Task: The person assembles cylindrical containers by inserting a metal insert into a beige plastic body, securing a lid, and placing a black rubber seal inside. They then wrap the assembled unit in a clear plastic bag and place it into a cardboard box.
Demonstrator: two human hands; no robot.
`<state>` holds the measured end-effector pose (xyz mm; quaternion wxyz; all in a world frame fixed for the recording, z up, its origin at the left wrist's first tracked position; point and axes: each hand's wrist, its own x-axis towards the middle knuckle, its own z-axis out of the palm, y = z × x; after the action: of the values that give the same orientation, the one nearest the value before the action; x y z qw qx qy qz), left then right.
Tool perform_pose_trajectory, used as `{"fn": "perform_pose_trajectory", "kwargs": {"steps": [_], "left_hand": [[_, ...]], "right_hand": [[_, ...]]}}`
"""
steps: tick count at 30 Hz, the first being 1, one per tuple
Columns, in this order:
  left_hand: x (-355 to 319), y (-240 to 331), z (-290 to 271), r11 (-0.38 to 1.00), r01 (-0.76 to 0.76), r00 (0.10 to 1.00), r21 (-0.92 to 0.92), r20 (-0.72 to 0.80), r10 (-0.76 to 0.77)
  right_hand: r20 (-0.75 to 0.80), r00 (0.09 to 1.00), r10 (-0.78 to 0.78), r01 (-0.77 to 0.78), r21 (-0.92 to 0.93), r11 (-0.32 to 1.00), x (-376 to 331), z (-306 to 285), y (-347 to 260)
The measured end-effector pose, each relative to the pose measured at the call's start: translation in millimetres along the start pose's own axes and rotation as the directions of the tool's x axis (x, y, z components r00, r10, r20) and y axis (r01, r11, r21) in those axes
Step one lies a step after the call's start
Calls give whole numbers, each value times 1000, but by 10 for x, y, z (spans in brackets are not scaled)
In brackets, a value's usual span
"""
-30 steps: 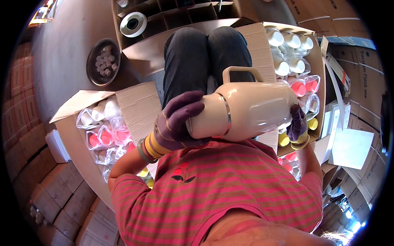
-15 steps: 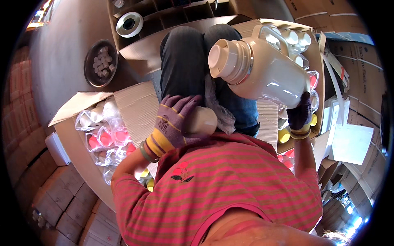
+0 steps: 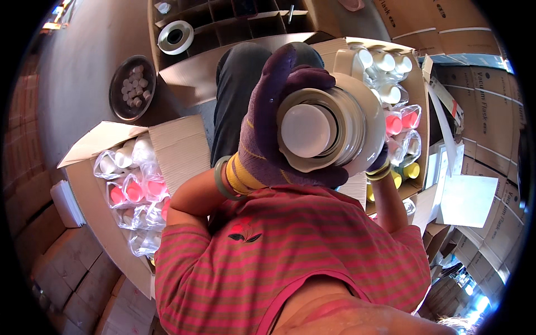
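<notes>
- Curling round the cream flask's neck [image 3: 357, 125], the left hand [image 3: 259, 125] keeps its thumb below.
- Behind the flask, the right hand [image 3: 381, 161] is mostly hidden; its grip cannot be told.
- Left of the left hand, an open carton [image 3: 178, 144].
- Beyond it, a dark bowl [image 3: 119, 107].

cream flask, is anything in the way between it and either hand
Nothing visible stands between the left hand and the cream flask: that hand curls around its neck. The right hand is partly hidden behind the flask's body, so its contact cannot be checked.
</notes>
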<state>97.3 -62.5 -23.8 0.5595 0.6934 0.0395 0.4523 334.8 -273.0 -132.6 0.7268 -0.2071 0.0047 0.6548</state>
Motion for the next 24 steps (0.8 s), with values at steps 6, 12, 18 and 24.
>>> {"fn": "perform_pose_trajectory", "kwargs": {"steps": [6,12,18,24], "left_hand": [[-12,5,-65,998,44,997,-44,-66,-47],[5,56,-134,999,29,999,-15,-35,-30],[57,36,-134,979,-86,996,-187,-49,78],[22,-43,-201,972,-73,997,-221,-39,66]], "right_hand": [[9,1000,1,-1,-62,998,107,32,37],[1,1000,13,-13,-98,995,143,27,57],[-10,1000,26,-27,-141,990,123,55,21],[-17,1000,21,-24,-168,986,104,73,8]]}}
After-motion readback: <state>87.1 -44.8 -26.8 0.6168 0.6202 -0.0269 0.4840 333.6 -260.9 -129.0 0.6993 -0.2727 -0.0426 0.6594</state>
